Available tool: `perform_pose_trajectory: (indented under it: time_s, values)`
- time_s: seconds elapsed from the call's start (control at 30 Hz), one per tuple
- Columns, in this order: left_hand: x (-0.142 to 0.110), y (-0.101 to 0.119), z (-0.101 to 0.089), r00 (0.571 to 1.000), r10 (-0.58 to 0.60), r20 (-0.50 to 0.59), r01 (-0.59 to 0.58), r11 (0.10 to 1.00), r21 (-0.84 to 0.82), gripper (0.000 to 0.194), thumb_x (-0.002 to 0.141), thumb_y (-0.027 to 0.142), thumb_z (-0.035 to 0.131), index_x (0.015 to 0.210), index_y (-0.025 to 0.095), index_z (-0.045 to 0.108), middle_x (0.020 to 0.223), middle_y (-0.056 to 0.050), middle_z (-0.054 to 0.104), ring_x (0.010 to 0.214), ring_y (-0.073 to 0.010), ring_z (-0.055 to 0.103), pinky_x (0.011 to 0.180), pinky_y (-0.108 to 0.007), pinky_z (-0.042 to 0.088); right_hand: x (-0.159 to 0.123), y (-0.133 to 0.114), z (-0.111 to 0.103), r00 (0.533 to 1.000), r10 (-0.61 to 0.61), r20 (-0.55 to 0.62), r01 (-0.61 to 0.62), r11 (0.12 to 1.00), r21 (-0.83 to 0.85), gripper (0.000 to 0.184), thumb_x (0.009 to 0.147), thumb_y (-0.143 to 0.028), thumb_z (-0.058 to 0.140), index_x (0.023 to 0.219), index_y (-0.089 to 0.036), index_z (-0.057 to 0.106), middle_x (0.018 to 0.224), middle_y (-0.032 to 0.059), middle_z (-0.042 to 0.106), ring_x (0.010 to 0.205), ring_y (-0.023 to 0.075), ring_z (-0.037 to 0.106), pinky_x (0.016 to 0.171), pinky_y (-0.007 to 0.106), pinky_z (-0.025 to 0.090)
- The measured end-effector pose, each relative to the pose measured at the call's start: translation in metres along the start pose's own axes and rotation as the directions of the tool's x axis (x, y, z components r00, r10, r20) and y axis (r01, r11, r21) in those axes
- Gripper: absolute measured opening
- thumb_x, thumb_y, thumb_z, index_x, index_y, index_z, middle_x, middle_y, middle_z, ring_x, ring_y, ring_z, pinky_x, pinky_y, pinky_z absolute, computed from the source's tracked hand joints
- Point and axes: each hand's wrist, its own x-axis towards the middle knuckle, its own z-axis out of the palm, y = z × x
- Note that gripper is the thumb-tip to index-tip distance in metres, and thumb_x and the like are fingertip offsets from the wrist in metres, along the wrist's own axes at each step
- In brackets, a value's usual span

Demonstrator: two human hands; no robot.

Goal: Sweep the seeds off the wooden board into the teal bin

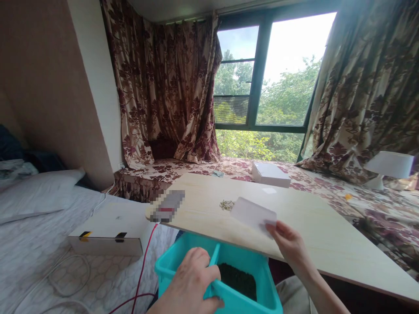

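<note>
My left hand [194, 277] grips a turquoise plastic bin [265, 272] at its near edge by the divider, fingers curled over it. Dark, soil-like loose matter [238, 280] lies in the bin's right compartment; my hand partly hides the left one. Between the thumb and fingers of my right hand [290, 242] is a white sheet of paper or thin card [250, 213], tilted just over the table. Close to the sheet's left corner, a small scatter of greenish-brown bits [226, 204] rests on the pale wooden table [199, 192].
A blurred-out device [168, 207] with a red cable [144, 261] is at the table's left end. On the bed [39, 244] sits a white box [111, 226]. Another white box [271, 174] and a white lamp [389, 165] stand on the patterned window ledge.
</note>
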Motion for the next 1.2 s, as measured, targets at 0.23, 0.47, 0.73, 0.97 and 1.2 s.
perform_pose_trajectory:
  time_s: [0.23, 0.47, 0.73, 0.97, 1.2]
  values:
    - [-0.003, -0.010, -0.006, 0.997, -0.081, -0.005, 0.081, 0.996, 0.036, 0.018, 0.070, 0.020, 0.072, 0.078, 0.020, 0.056, 0.089, 0.002, 0.050, 0.095, -0.0195, 0.045, 0.083, -0.031, 0.034, 0.028, 0.008, -0.016, 0.993, 0.025, -0.118, -0.029, 0.999, -0.032, 0.037, 0.059, -0.049, 0.073, 0.079, -0.018, 0.074, 0.084, 0.0082, 0.075, 0.077, 0.0249, 0.069, 0.068, 0.033, 0.054]
    - [-0.004, -0.008, -0.009, 0.996, -0.092, 0.015, 0.092, 0.995, 0.027, 0.020, 0.069, 0.022, 0.073, 0.080, 0.020, 0.056, 0.091, 0.002, 0.052, 0.097, -0.0199, 0.045, 0.084, -0.031, 0.034, 0.029, 0.008, -0.014, 0.995, 0.041, -0.091, -0.048, 0.996, -0.073, 0.035, 0.060, -0.047, 0.072, 0.080, -0.018, 0.074, 0.087, 0.0084, 0.075, 0.081, 0.0257, 0.068, 0.072, 0.034, 0.053]
    - [0.001, -0.011, -0.009, 0.995, -0.093, 0.030, 0.091, 0.993, 0.075, 0.018, 0.069, 0.021, 0.071, 0.078, 0.020, 0.055, 0.090, 0.001, 0.051, 0.096, -0.0205, 0.045, 0.082, -0.032, 0.035, 0.028, 0.009, -0.023, 0.997, 0.021, -0.080, -0.027, 0.997, -0.073, 0.037, 0.059, -0.050, 0.072, 0.077, -0.018, 0.074, 0.079, 0.0081, 0.075, 0.077, 0.0255, 0.069, 0.068, 0.033, 0.054]
    - [0.001, -0.011, -0.011, 0.989, -0.116, 0.094, 0.108, 0.991, 0.083, 0.021, 0.068, 0.022, 0.073, 0.080, 0.020, 0.056, 0.094, 0.000, 0.052, 0.099, -0.0213, 0.046, 0.086, -0.033, 0.035, 0.025, 0.016, -0.026, 0.999, 0.027, -0.040, -0.030, 0.996, -0.080, 0.038, 0.063, -0.052, 0.070, 0.082, -0.019, 0.074, 0.086, 0.0090, 0.075, 0.082, 0.0263, 0.069, 0.071, 0.033, 0.055]
    - [0.001, -0.008, -0.013, 0.989, -0.132, 0.072, 0.126, 0.988, 0.090, 0.020, 0.069, 0.023, 0.074, 0.082, 0.021, 0.058, 0.095, 0.000, 0.052, 0.099, -0.0210, 0.045, 0.087, -0.033, 0.035, 0.024, 0.014, -0.020, 0.999, 0.036, -0.002, -0.036, 0.995, -0.096, 0.042, 0.060, -0.055, 0.071, 0.080, -0.019, 0.075, 0.087, 0.0089, 0.075, 0.079, 0.0263, 0.069, 0.069, 0.033, 0.055]
